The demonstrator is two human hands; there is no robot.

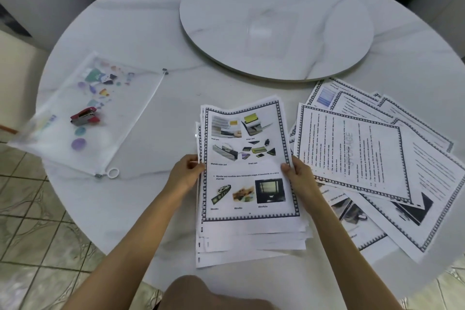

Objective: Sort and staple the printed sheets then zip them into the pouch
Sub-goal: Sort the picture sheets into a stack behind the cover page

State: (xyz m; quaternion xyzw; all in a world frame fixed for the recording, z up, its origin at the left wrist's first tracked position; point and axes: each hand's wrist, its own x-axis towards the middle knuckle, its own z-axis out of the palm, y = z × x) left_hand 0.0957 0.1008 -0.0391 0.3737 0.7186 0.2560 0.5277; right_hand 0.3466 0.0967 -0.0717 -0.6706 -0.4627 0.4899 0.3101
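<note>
both forearms reached in from the near edge, bare and nearly straight, converging on a stack of printed sheets at the near middle of the table. the left hand pinched the stack's left edge, thumb on top and fingers curled under; the right hand grasped the right edge the same way, thumb tip pressed on the top page. the stack was uneven, its lower sheets stepped out toward the near side, and its far end bowed slightly upward. the top page was matte white paper with a black film-strip border, small colour photos and short captions. to the right, touching the stack, loose sheets lay fanned and overlapping at angles, with the same border and lines of text. at the far left lay the pouch, a flat translucent rectangle printed with small coloured shapes, a white zip along its right side with a ring pull at the near corner. a small red stapler rested on it. the tabletop was round, glossy, pale marble with grey veins, and a round turntable of the same stone sat at its far centre.
</note>
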